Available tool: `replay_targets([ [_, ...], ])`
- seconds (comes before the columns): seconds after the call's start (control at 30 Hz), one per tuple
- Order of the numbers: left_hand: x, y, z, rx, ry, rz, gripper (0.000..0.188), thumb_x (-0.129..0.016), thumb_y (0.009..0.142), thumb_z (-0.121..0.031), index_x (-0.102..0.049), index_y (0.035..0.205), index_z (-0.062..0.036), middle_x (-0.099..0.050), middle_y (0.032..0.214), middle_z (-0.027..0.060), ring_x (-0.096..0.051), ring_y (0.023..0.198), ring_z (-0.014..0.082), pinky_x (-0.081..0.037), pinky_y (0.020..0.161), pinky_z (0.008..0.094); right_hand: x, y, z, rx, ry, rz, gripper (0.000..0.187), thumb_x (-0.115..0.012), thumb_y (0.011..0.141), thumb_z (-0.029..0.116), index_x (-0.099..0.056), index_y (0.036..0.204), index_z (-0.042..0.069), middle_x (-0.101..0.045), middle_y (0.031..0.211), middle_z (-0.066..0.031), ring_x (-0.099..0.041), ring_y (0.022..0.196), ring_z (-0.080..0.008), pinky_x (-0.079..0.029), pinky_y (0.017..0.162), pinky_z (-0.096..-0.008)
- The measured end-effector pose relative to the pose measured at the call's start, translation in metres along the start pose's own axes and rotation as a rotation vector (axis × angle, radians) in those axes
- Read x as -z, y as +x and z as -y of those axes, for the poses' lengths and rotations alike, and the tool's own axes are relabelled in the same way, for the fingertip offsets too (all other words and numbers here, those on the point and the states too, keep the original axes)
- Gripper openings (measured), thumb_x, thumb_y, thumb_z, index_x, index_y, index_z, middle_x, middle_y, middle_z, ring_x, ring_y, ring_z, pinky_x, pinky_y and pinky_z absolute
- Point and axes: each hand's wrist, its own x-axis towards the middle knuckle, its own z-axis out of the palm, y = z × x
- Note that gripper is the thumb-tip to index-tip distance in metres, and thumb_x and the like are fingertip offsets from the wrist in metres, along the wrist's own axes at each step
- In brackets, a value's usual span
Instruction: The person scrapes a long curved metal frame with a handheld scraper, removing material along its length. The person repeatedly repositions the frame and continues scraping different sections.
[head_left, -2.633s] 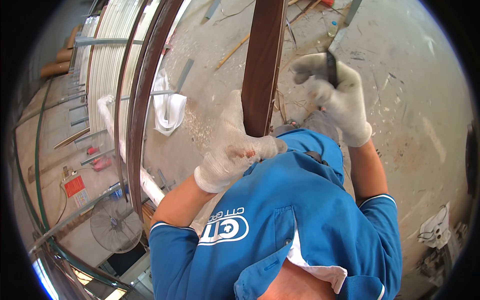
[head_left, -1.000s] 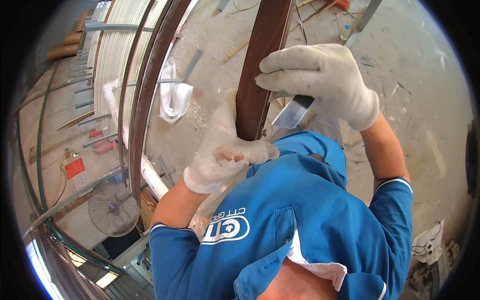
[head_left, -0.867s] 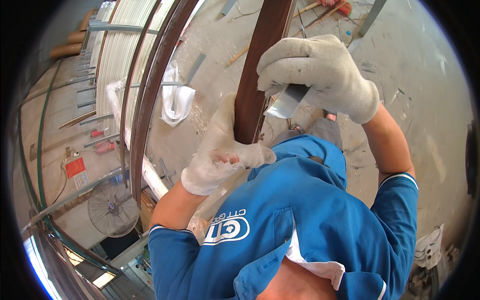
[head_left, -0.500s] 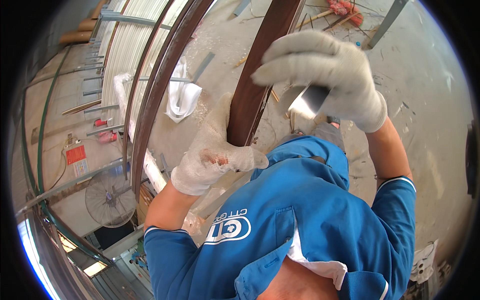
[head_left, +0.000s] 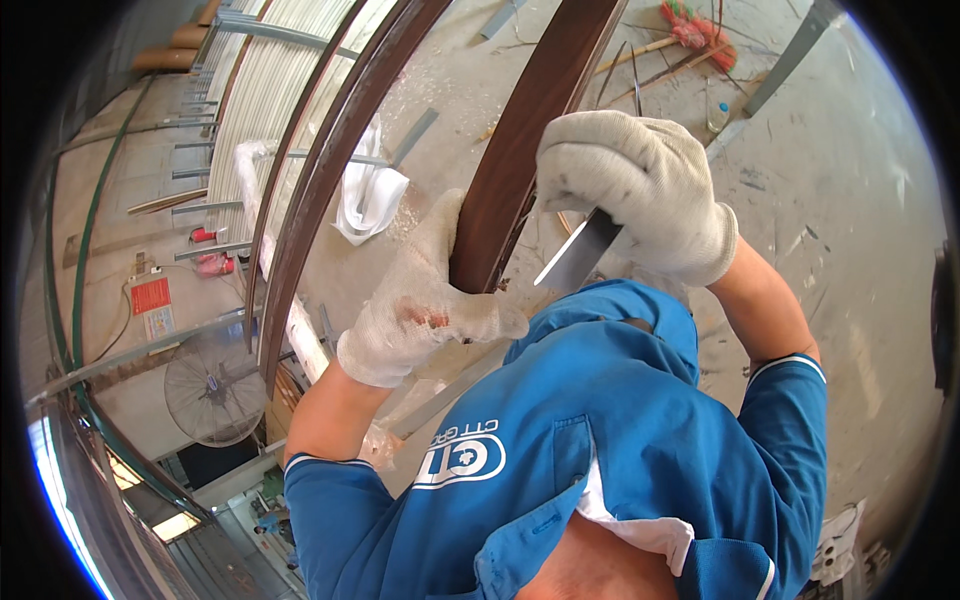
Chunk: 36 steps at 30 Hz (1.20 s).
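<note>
A long dark brown wood-grain profile (head_left: 530,130) runs from the top of the view down toward my chest. My left hand (head_left: 415,315), in a whitish knit glove with a reddish-brown stain, is closed around its near end. To the right of the profile, my gloved right hand (head_left: 640,195) has its fingers curled around a scraper (head_left: 580,255). The scraper's wide flat metal blade points down and left, apart from the profile. Its handle is hidden inside the glove.
More brown profiles (head_left: 335,150) stretch along my left, beside long white panels (head_left: 250,120). White wrapping (head_left: 368,205) hangs near them. A standing fan (head_left: 213,390) is at the lower left. A red-and-green broom (head_left: 700,35) and a bottle (head_left: 717,117) are on the floor at the far right.
My right hand has come down from over the profile, and its stretched fingers have curled in. The scraper blade has swung down and left. My left hand keeps its hold.
</note>
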Motion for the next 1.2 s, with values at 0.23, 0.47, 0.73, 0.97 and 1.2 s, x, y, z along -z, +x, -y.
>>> replay_targets([
  [0.23, 0.010, 0.004, 0.014, -0.111, 0.014, 0.076, 0.103, -0.088, 0.070, -0.037, -0.036, 0.146, 0.0109, -0.055, 0.129, 0.0147, -0.056, 0.115, 0.0167, -0.047, 0.096, 0.0288, -0.010, -0.007, -0.015, -0.428, 0.671, -0.192, 0.017, -0.065, 0.100, 0.020, -0.063, 0.097, 0.003, -0.062, 0.091, -0.0031, -0.055, 0.074, -0.0102, -0.048, 0.067, -0.0262],
  [0.47, 0.017, 0.010, 0.027, -0.208, -0.083, 0.077, 0.107, -0.088, 0.068, -0.039, -0.036, 0.147, 0.0113, -0.055, 0.134, 0.0167, -0.054, 0.120, 0.0195, -0.045, 0.102, 0.0316, 0.011, -0.009, -0.027, -0.720, 1.096, -0.476, 0.027, -0.063, 0.102, 0.029, -0.062, 0.111, 0.004, -0.061, 0.093, -0.0039, -0.044, 0.064, -0.0042, -0.034, 0.055, -0.0201],
  [0.73, 0.011, 0.015, 0.013, -0.095, -0.009, 0.023, 0.101, -0.091, 0.059, -0.017, -0.043, 0.144, 0.0064, -0.056, 0.128, 0.0102, -0.055, 0.110, 0.0142, -0.047, 0.091, 0.0267, 0.036, -0.013, -0.041, -0.183, 0.155, -0.137, 0.024, -0.076, 0.082, 0.004, -0.074, 0.105, 0.003, -0.069, 0.104, -0.0065, -0.062, 0.075, -0.0109, -0.049, 0.059, -0.0250],
  [0.97, 0.007, 0.011, 0.001, -0.035, -0.056, -0.020, 0.104, -0.091, 0.052, -0.020, -0.046, 0.143, 0.0036, -0.060, 0.115, 0.0046, -0.059, 0.099, 0.0125, -0.049, 0.087, 0.0248, 0.013, 0.014, -0.036, -0.039, 0.092, 0.051, 0.028, -0.081, 0.066, 0.004, -0.078, 0.092, 0.015, -0.068, 0.103, -0.0020, -0.070, 0.081, -0.0203, -0.057, 0.068, -0.0314],
  [1.2, 0.005, 0.004, -0.015, 0.072, 0.058, -0.091, 0.115, -0.091, 0.047, -0.020, -0.043, 0.148, 0.0033, -0.060, 0.116, 0.0036, -0.058, 0.096, 0.0111, -0.048, 0.087, 0.0220, 0.002, 0.019, -0.037, 0.054, -0.097, 0.025, 0.030, -0.079, 0.068, 0.009, -0.074, 0.097, 0.015, -0.068, 0.109, -0.0020, -0.070, 0.079, -0.0201, -0.058, 0.068, -0.0312],
])
